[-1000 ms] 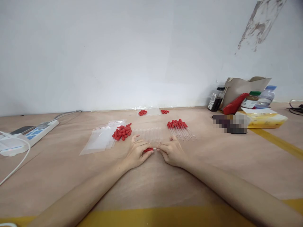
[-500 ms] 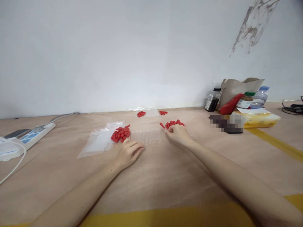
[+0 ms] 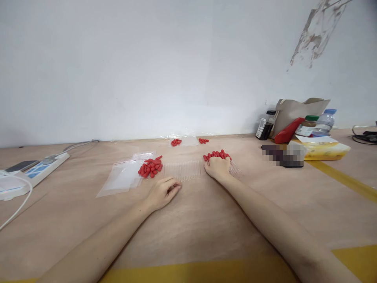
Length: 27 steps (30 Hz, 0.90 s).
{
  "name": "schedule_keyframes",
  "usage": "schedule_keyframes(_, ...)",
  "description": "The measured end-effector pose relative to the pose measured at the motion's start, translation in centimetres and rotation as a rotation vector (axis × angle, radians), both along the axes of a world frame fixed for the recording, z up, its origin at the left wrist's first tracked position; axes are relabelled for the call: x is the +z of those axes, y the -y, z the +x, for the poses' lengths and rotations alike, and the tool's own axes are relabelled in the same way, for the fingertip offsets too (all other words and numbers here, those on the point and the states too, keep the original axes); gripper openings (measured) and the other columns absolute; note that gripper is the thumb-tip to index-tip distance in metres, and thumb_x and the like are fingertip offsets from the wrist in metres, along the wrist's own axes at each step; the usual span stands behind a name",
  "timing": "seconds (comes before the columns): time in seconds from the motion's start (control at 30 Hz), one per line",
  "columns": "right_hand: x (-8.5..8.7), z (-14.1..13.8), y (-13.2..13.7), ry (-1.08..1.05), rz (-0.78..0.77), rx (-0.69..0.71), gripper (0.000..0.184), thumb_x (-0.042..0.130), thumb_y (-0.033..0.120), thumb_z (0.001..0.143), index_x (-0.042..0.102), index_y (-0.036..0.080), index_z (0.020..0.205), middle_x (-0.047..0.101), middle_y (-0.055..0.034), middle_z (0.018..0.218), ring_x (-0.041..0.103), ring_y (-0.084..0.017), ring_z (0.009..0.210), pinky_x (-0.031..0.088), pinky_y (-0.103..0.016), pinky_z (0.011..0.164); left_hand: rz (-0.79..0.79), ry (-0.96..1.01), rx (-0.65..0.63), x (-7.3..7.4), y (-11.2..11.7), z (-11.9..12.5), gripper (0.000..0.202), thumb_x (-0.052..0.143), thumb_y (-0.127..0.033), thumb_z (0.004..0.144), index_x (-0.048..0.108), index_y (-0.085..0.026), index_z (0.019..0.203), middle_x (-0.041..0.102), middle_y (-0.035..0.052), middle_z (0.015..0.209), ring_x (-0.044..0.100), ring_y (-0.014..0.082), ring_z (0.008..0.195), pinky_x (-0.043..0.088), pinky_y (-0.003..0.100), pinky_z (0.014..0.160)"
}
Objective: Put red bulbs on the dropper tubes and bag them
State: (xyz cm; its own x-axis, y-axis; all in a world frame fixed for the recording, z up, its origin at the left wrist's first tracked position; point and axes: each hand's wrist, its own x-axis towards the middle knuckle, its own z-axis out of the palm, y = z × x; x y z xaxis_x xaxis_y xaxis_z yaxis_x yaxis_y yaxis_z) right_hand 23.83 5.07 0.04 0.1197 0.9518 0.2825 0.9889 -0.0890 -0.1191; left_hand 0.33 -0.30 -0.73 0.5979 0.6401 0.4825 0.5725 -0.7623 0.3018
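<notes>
My right hand (image 3: 218,168) lies over a row of glass droppers (image 3: 235,168) topped with red rubber bulbs (image 3: 217,153). Its fingers are curled down at the left end of that row, around a dropper; the fingertips are largely hidden. On the table to the left, my left hand (image 3: 163,192) rests with fingers curled toward the thumb, and I see nothing in it. Between the hands, bare glass tubes (image 3: 182,170) lie side by side in a row. A heap of loose red rubber bulbs (image 3: 150,167) sits just beyond my left hand.
Clear plastic bags (image 3: 123,176) lie left of the heap. Near the wall are two small groups of red bulbs (image 3: 176,142). A power strip (image 3: 38,173) and phone are at far left. Bottles (image 3: 306,125), a tissue pack (image 3: 326,149) and a bag stand at right.
My right hand has moved forward over the row; the dropper it held apart at the left now lies against the others. My left hand has drawn slightly back from the bulb heap.
</notes>
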Motion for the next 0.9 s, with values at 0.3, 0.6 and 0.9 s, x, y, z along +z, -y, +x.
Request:
schedule_keyframes(0.3, 0.6, -1.8, 1.0, -0.087, -0.047, 0.088, 0.027, 0.043, 0.035, 0.078, 0.063, 0.017, 0.077, 0.066, -0.0087, 0.078, 0.058, -0.020, 0.074, 0.026, -0.037, 0.075, 0.127, -0.052, 0.093, 0.2, 0.4, 0.3, 0.031, 0.044, -0.035, 0.084, 0.047, -0.018, 0.058, 0.047, -0.0021, 0.053, 0.043, 0.0111, 0.052, 0.035, 0.025, 0.055)
schedule_keyframes(0.6, 0.8, -2.5, 0.9, -0.168, -0.134, 0.076, 0.026, 0.043, 0.032, 0.076, 0.064, 0.018, 0.079, 0.066, -0.0101, 0.083, 0.059, -0.024, 0.080, 0.028, -0.038, 0.074, -0.002, -0.180, 0.852, 5.6, -5.5, -2.0, 0.020, 0.050, -0.037, 0.075, 0.065, -0.024, 0.078, 0.063, 0.0065, 0.087, 0.052, 0.0272, 0.092, 0.035, 0.039, 0.076)
schedule_keyframes(0.9, 0.8, -2.4, 0.7, -0.147, -0.121, 0.051, 0.029, 0.042, 0.033, 0.076, 0.063, 0.014, 0.080, 0.066, -0.0136, 0.083, 0.059, -0.025, 0.079, 0.028, -0.040, 0.075, -0.294, -0.296, 1.046, 6.1, -13.6, -2.5, 0.027, 0.064, -0.042, 0.059, 0.066, -0.018, 0.070, 0.064, 0.0157, 0.090, 0.049, 0.0388, 0.099, 0.029, 0.053, 0.081)
